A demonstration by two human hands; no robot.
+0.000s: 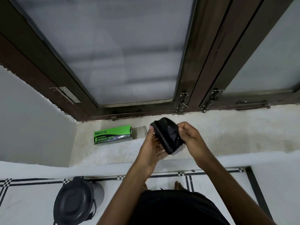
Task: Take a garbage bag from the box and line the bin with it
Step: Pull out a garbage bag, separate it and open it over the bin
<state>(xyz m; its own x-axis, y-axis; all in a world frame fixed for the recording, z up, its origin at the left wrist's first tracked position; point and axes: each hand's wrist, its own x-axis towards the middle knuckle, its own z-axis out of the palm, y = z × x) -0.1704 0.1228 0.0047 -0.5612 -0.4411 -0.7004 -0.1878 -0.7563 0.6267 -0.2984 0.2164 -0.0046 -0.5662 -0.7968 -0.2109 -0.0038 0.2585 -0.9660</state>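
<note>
Head view: frosted window [113, 51] above the stone sill [227, 135]. On the floor at lower left stands the grey bin [73, 202], lid down. The green box [112, 134] lies on the sill. My left hand [151, 150] cradles the black garbage bag roll [165, 135] with curled fingers; my right hand [190, 135] pinches its edge.

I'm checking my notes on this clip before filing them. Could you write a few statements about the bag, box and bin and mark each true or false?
1. Both hands hold the black garbage bag. True.
2. The green box sits on the floor. False: it lies on the window ledge.
3. The bin is lined. False: its lid is down and the bag is above the ledge.
4. The left hand is nearer the box than the right hand. True.
</note>
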